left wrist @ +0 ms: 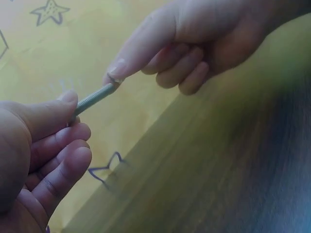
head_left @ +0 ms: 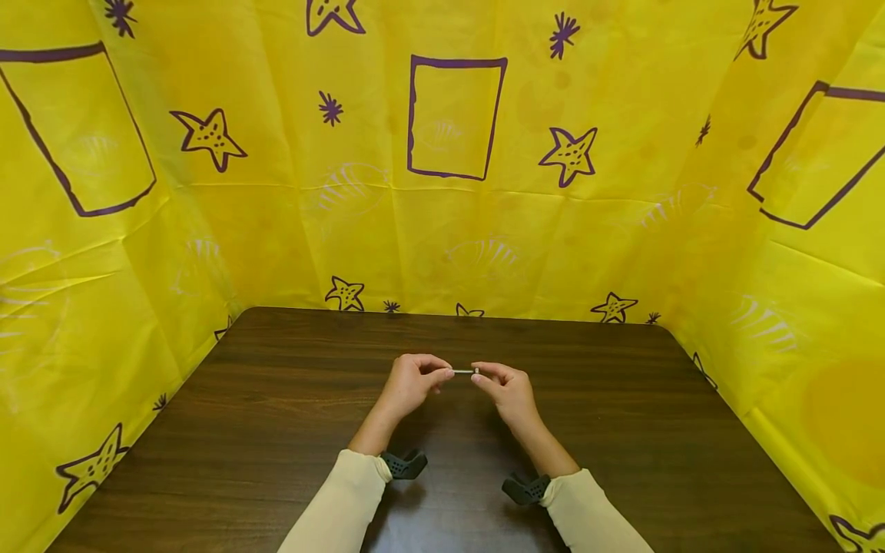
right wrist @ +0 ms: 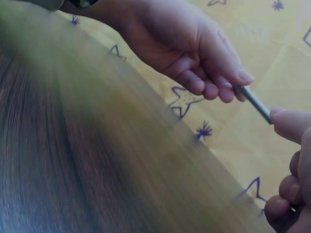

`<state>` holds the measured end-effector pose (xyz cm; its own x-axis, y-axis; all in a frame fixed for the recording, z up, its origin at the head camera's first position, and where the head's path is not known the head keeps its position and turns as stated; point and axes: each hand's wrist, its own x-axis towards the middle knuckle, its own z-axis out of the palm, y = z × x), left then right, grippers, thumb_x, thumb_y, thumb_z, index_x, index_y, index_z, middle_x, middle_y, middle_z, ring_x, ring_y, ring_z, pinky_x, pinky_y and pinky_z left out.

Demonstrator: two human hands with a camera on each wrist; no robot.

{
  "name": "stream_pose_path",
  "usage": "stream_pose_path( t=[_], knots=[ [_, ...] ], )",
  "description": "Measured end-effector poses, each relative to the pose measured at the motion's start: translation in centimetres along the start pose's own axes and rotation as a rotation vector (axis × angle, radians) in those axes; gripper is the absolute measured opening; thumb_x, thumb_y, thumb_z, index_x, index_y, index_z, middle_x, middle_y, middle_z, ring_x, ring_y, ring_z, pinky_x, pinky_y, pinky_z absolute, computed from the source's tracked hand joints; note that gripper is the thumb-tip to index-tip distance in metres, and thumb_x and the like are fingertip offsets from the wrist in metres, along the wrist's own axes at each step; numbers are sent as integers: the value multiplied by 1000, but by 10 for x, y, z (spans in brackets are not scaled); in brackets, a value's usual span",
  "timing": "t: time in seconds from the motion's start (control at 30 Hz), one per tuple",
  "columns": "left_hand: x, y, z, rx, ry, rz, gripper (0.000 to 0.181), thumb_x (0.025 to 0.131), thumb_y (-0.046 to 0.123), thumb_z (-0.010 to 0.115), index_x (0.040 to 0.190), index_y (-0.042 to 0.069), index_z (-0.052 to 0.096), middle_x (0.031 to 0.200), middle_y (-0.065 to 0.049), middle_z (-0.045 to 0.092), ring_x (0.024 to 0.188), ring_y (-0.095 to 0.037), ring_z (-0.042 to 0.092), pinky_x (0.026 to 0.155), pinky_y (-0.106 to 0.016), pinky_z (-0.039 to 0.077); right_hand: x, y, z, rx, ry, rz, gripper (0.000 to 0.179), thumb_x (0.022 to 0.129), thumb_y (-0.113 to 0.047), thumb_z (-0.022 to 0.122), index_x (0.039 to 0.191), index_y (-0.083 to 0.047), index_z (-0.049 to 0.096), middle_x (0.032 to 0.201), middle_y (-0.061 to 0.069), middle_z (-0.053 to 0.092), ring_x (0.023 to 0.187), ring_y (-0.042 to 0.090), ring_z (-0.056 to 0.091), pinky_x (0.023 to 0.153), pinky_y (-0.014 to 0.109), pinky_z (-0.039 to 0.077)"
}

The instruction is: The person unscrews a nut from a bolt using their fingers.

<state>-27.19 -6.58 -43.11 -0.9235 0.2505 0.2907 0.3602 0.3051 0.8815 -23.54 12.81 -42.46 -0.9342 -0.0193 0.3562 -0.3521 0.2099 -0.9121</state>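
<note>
A slim metal bolt [head_left: 463, 372] is held level between two hands above the table. Its ridged thread shows along the shaft of the bolt [left wrist: 95, 98] in the left wrist view. My left hand [head_left: 409, 385] pinches one end between thumb and fingertips, hiding that end. At the other end, the thumb and index finger of my right hand [head_left: 510, 393] pinch the tip, where a small pale piece shows; its kind is too small to tell. The right wrist view has the bolt [right wrist: 257, 105] spanning the gap between both hands.
Below the hands lies a dark wood-grain table [head_left: 276, 430]. Yellow cloth [head_left: 276, 253] printed with starfish surrounds its back and sides. A dark band sits on each wrist, the left band [head_left: 404, 465] and the right band [head_left: 525, 489].
</note>
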Motion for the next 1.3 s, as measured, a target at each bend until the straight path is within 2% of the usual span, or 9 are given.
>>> stream_pose_path(
  t=[0.1, 0.33, 0.43, 0.57, 0.7, 0.77, 0.87, 1.03, 1.3],
  knots=[
    [0, -7, 1, 18, -10, -11, 5, 86, 13, 75, 86, 8, 76, 66, -13, 64, 55, -21, 61, 49, -27, 44, 0, 2, 0, -84, 0, -21, 21, 83, 1, 74, 102, 9, 71, 55, 4, 38, 46, 2, 29, 44, 20, 23],
    [0, -21, 1, 33, -47, -52, 7, 86, 16, 75, 87, 9, 76, 67, -6, 64, 55, -15, 58, 53, -30, 50, 9, 52, -1, -303, -12, -51, 20, 80, -11, 80, 99, -8, 78, 53, -5, 41, 45, 3, 31, 43, 23, 26],
    [0, -25, 1, 101, -38, -44, 6, 85, 18, 76, 86, 12, 77, 73, 1, 66, 62, -14, 57, 57, -30, 49, 8, 55, -4, -414, -43, -44, 20, 80, -15, 80, 99, -9, 78, 60, -4, 58, 44, 5, 29, 43, 23, 28],
    [0, -30, 0, 200, -13, -26, 5, 83, 22, 78, 84, 17, 77, 82, 6, 69, 73, -13, 59, 64, -30, 48, 8, 58, -5, -527, -80, -50, 21, 81, -19, 80, 100, -11, 78, 87, 2, 73, 48, 8, 38, 46, 26, 37],
    [-1, -34, 0, 242, -27, -33, 5, 82, 23, 80, 83, 19, 78, 83, 6, 69, 77, -13, 61, 67, -31, 49, 7, 60, -5, -621, -82, -45, 21, 81, -23, 80, 100, -15, 79, 97, 3, 74, 70, 16, 64, 62, 37, 53],
    [-1, -35, 0, 255, -48, -33, 5, 81, 23, 80, 83, 19, 78, 84, 6, 69, 78, -13, 61, 68, -31, 49, 6, 60, -4, -672, -80, -42, 21, 81, -26, 79, 100, -17, 79, 98, 3, 74, 86, 21, 69, 70, 42, 55],
    [-2, -36, 0, 259, -72, -33, 6, 81, 24, 80, 82, 18, 78, 85, 5, 68, 80, -14, 61, 70, -31, 50, 4, 60, -2, -740, -94, -26, 22, 82, -31, 78, 100, -20, 79, 97, 1, 74, 90, 26, 70, 68, 44, 54],
    [-4, -35, 0, 272, -76, -65, 6, 81, 23, 80, 81, 18, 78, 85, 5, 68, 81, -15, 61, 71, -33, 50, 3, 59, 1, -840, -120, -5, 24, 82, -39, 77, 101, -26, 79, 96, -1, 74, 85, 26, 70, 59, 40, 52],
    [-5, -35, 1, 327, -64, -101, 5, 80, 25, 81, 78, 21, 78, 80, 9, 69, 79, -14, 61, 71, -33, 49, 4, 56, 3, -873, -161, -12, 27, 82, -40, 76, 106, -27, 77, 99, 0, 73, 80, 26, 69, 52, 35, 48]
  ],
)
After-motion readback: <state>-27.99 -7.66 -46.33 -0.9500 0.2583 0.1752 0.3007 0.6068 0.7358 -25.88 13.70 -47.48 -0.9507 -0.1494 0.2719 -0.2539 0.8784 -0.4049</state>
